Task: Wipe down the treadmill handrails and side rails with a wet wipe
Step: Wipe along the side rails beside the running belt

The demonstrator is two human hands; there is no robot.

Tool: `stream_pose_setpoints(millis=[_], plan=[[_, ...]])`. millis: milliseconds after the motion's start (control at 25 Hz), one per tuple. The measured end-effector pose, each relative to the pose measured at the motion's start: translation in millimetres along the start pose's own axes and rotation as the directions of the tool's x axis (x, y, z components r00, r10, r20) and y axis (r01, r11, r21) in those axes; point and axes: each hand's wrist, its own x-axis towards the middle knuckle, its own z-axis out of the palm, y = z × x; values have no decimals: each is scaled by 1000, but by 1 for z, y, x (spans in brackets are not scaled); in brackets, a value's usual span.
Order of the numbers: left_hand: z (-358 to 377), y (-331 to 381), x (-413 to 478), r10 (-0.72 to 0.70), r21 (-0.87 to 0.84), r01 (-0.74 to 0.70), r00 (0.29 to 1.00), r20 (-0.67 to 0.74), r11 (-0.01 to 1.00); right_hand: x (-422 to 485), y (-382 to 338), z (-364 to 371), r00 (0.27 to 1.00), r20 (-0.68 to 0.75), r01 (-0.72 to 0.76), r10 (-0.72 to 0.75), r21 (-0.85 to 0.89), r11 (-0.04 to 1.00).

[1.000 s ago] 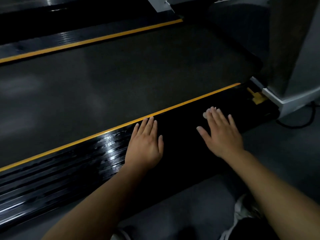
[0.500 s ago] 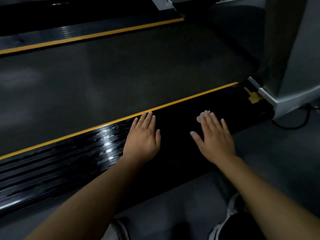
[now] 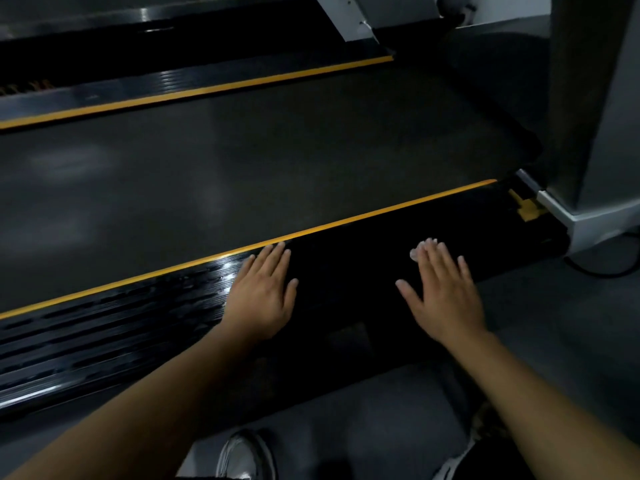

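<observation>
The near black side rail [image 3: 363, 271] of the treadmill runs diagonally across the view, edged by a yellow stripe [image 3: 381, 213]. My left hand [image 3: 263, 292] lies flat on the rail with straight fingers. My right hand [image 3: 446, 292] presses flat on the rail further right, over a white wet wipe [image 3: 417, 251] that peeks out under its fingertips. Most of the wipe is hidden by the hand. The ribbed part of the rail [image 3: 104, 327] to the left shines wet.
The dark running belt [image 3: 242, 161] lies beyond the rail, with the far side rail [image 3: 173, 84] behind it. A grey upright post [image 3: 595, 116] and its white base [image 3: 595, 220] stand at the right. A cable [image 3: 602, 271] loops on the floor. My shoes [image 3: 242, 459] are below.
My right hand with the wipe has slid a little to the left along the rail, away from the post. My left hand has stayed flat on the rail.
</observation>
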Motion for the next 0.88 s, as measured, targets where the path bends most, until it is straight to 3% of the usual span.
stream_pose_setpoints(millis=[80, 200, 280, 480, 560, 720, 800, 880], plan=[[-2, -6, -8, -38, -8, 38, 999, -27, 999, -7, -31, 2, 1000, -29, 10, -8, 52, 999], [-1, -1, -5, -45, -10, 44, 998, -48, 999, -31, -87, 17, 970, -94, 231, -225, 68, 970], [-2, 0, -6, -40, -12, 40, 998, -51, 999, -33, -82, 16, 956, -87, 284, -279, 44, 958], [-2, 1, -6, -42, 7, 43, 998, -45, 999, -25, -34, 13, 994, -107, 11, -5, 54, 998], [0, 1, -5, -43, 11, 43, 998, -48, 999, -29, -67, 13, 990, -133, 55, -40, 108, 993], [-1, 1, -5, -45, 15, 46, 998, -46, 999, -40, -121, 22, 943, -109, 323, -315, 69, 944], [-1, 0, -5, -40, 13, 41, 999, -30, 999, -30, -101, 17, 955, -122, 277, -270, 42, 960], [0, -2, -4, -39, 12, 39, 999, -19, 999, -21, -72, 14, 985, -114, 136, -130, 42, 990]])
